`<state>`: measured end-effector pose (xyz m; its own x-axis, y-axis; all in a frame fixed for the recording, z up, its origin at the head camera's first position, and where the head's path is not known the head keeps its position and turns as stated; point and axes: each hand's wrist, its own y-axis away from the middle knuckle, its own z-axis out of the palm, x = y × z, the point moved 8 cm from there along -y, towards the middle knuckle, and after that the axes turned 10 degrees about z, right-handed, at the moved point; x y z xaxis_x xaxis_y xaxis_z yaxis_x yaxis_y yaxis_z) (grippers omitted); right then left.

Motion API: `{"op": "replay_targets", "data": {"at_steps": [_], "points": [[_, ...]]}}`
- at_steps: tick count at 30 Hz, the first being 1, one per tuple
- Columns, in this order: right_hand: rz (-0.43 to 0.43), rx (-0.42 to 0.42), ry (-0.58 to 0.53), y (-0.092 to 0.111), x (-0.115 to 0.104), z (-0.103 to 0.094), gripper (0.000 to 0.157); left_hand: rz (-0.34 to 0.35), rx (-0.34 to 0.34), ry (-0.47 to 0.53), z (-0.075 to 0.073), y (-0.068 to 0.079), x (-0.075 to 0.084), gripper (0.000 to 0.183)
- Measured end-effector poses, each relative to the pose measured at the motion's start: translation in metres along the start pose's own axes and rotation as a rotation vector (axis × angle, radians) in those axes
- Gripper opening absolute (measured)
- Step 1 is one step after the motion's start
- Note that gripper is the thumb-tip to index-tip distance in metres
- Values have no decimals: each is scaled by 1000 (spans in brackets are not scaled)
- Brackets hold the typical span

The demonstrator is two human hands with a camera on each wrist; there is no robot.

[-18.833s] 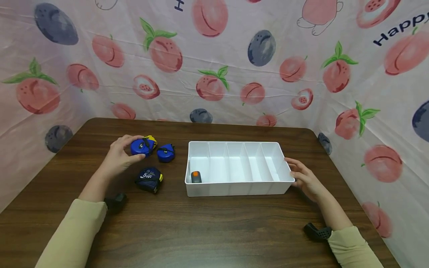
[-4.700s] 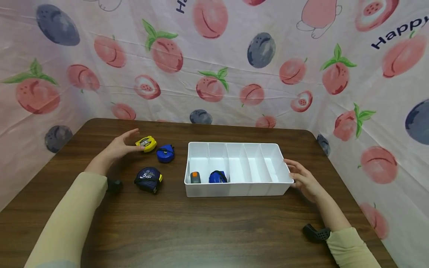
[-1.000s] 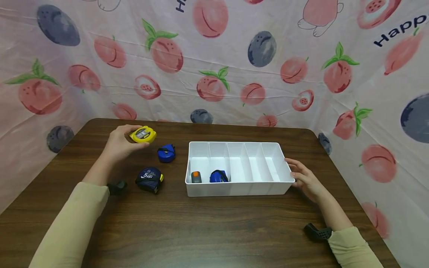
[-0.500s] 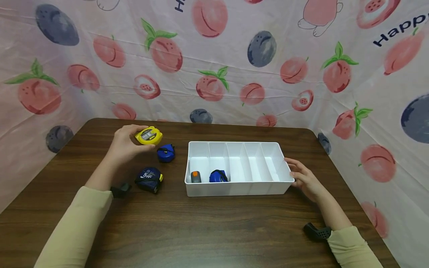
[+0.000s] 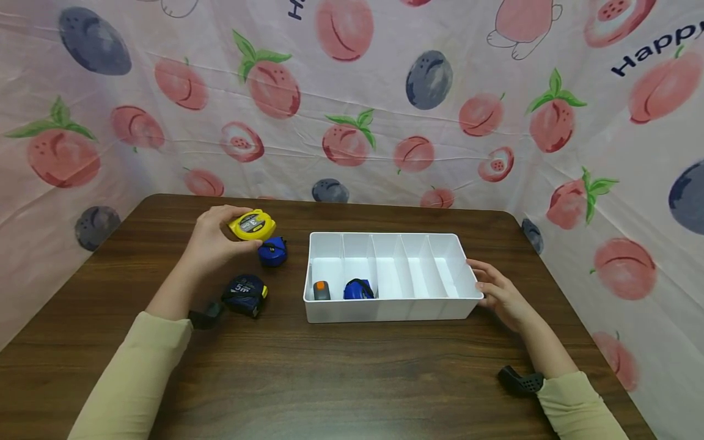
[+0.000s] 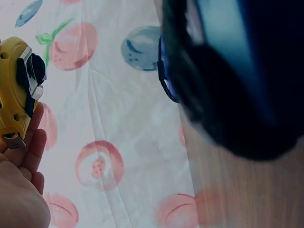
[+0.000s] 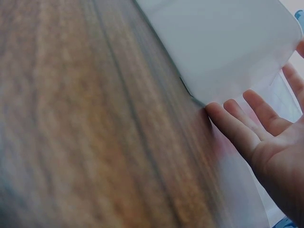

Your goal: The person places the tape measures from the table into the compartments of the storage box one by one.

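Observation:
My left hand [image 5: 211, 241] pinches a yellow tape measure [image 5: 253, 225] between thumb and fingers, above the table's left part. In the left wrist view the same yellow tape measure [image 6: 14, 90] shows its metal clip. Just beyond the thumb, a small blue tape measure [image 5: 272, 251] lies on the table. A dark blue 5 m tape measure [image 5: 245, 295] sits nearer me. My right hand [image 5: 505, 296] touches the right end of a white divided box [image 5: 385, 310]; in the right wrist view its fingers [image 7: 232, 128] extend against the end wall.
In the box's leftmost compartment stands a grey tape measure with an orange button [image 5: 321, 291]. The compartment beside it holds a blue tape measure [image 5: 359, 289]. A fruit-print cloth [image 5: 374, 177] hangs behind and beside the brown table [image 5: 352, 379].
A blue tape measure has gone from beside the yellow one into the box's second compartment. My left hand has since picked up the yellow tape measure and moved it rightward. The right hand stays put.

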<state>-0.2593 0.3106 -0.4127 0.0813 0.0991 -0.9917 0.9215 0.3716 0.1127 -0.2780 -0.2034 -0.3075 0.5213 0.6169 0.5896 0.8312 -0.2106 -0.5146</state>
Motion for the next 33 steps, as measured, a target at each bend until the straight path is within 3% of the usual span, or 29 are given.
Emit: {"op": "replay_targets", "data": {"at_steps": [9, 27, 33], "points": [[6, 5, -7, 0, 0, 0, 40, 20, 27, 42, 4, 0, 12, 57], [-34, -30, -15, 1, -3, 2, 42, -39, 4, 153, 24, -1, 27, 59], [-37, -36, -18, 1, -3, 2, 42, 18, -4, 138, 33, -4, 37, 57]]}}
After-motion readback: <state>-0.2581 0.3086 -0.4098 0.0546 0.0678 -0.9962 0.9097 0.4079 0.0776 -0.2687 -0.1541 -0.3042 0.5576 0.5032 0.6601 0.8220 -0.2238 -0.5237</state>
